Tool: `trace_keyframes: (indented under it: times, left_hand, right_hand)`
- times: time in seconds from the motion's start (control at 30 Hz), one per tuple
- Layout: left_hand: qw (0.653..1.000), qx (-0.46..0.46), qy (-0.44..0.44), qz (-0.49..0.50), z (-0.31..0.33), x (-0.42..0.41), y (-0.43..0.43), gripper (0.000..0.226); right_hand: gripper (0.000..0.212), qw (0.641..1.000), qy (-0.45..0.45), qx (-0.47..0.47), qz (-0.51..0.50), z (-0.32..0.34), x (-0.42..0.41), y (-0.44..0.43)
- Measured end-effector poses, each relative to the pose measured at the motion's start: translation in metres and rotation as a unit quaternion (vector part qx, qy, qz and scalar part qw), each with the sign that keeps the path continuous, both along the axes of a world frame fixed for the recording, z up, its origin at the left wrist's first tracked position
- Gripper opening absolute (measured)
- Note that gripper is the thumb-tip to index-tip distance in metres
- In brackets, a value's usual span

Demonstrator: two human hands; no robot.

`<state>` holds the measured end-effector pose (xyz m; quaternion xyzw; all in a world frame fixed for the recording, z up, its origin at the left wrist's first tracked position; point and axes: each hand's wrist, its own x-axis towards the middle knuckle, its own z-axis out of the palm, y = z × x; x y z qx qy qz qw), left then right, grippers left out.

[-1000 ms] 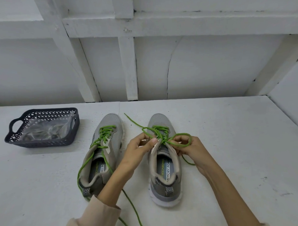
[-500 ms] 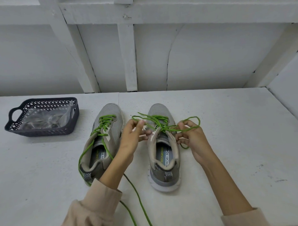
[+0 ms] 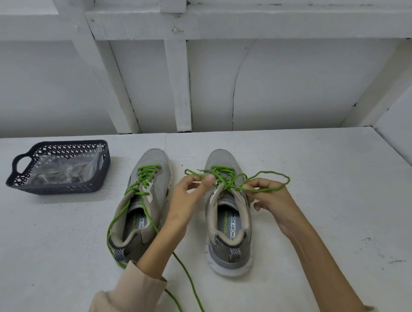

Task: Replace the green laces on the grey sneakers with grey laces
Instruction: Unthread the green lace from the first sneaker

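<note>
Two grey sneakers stand side by side on the white table, toes away from me. The left sneaker [image 3: 143, 204] has its green lace [image 3: 145, 179] untied, its ends trailing toward me. Over the right sneaker [image 3: 228, 215], my left hand [image 3: 187, 198] pinches one strand of its green lace [image 3: 222, 176] at the left side of the eyelets. My right hand [image 3: 269, 200] pinches a loop of the same lace that arcs out to the right.
A dark lattice basket [image 3: 59, 186] holding clear plastic bags sits at the left rear of the table. A white panelled wall rises behind the table, and a side wall closes in at the right.
The bow on the right sneaker has been pulled looser: my hands moved apart, the right loop now stretches wider to the right, and the lace end at the left has dropped lower.
</note>
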<state>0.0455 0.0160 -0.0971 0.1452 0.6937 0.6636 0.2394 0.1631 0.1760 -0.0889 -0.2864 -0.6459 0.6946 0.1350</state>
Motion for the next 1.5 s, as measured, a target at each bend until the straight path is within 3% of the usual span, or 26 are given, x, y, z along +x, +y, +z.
trace_keyframes:
  times: [0.1,0.27,0.33,0.43,0.57,0.63,0.73,0.77,0.83,0.93,1.07,1.1,1.17,1.27,1.4,1.5]
  left_hand:
    - [0.999,-0.017,0.042,-0.019,-0.003,0.004,0.001,0.018]
    - [0.995,0.036,0.001,0.098,0.0,-0.002,-0.002,0.017]
    - [0.999,0.024,0.022,0.04,0.002,0.002,-0.001,0.016]
    - [0.998,-0.002,0.06,-0.014,-0.001,0.009,0.003,0.012]
    - [0.986,0.071,0.001,0.148,-0.003,0.001,0.002,0.013]
    - [0.991,0.072,0.003,0.115,-0.003,0.002,0.0,0.012]
    - [0.999,0.025,0.041,-0.018,-0.004,0.01,0.004,0.015]
    - [0.998,0.018,0.057,-0.019,-0.004,0.011,0.006,0.014]
    - [0.996,0.03,0.052,0.063,-0.003,0.006,0.007,0.012]
    - [0.983,0.073,0.014,0.17,-0.004,0.0,0.001,0.015]
    - [0.999,0.023,0.029,-0.002,-0.006,0.009,0.004,0.025]
    - [0.999,0.011,0.044,-0.007,-0.006,0.011,0.006,0.021]
    - [0.997,0.034,0.038,0.062,-0.003,0.008,0.009,0.008]
    - [0.985,0.095,0.0,0.144,-0.004,0.003,0.007,0.01]
    - [0.999,0.03,0.03,0.018,-0.007,0.013,0.009,0.015]
    - [0.996,0.028,0.033,0.072,-0.007,0.008,0.01,0.015]
  right_hand:
    - [0.004,1.0,-0.008,0.022,0.016,-0.001,-0.005,-0.006]
    - [0.006,0.994,0.033,-0.051,-0.092,0.0,-0.001,0.008]
    - [0.002,0.998,0.011,-0.032,-0.045,0.002,-0.001,0.004]
    - [0.014,1.0,-0.004,0.003,0.012,0.001,-0.006,-0.008]
    - [0.014,0.99,0.037,-0.054,-0.122,0.002,-0.001,0.007]
    - [0.008,0.995,0.017,-0.047,-0.09,0.002,0.002,0.01]
    - [0.017,1.0,-0.003,-0.01,0.025,0.001,-0.002,-0.004]
    - [0.023,1.0,0.003,-0.003,0.025,0.0,-0.003,-0.006]
    - [0.029,0.999,0.02,-0.022,-0.041,0.0,-0.004,-0.002]
    - [0.021,0.991,0.033,-0.059,-0.114,-0.001,0.0,0.009]
    - [0.006,0.999,-0.01,-0.003,0.036,-0.002,-0.003,-0.004]
    - [0.007,0.999,-0.009,0.005,0.043,-0.002,-0.004,-0.007]
    - [0.006,0.999,0.01,-0.019,-0.026,0.0,-0.007,-0.003]
    - [0.01,0.985,0.035,-0.086,-0.144,0.0,-0.001,0.012]
    - [0.008,0.999,-0.018,-0.022,0.018,0.002,0.001,0.003]
    - [0.012,0.999,-0.017,0.0,0.047,0.002,-0.004,-0.006]
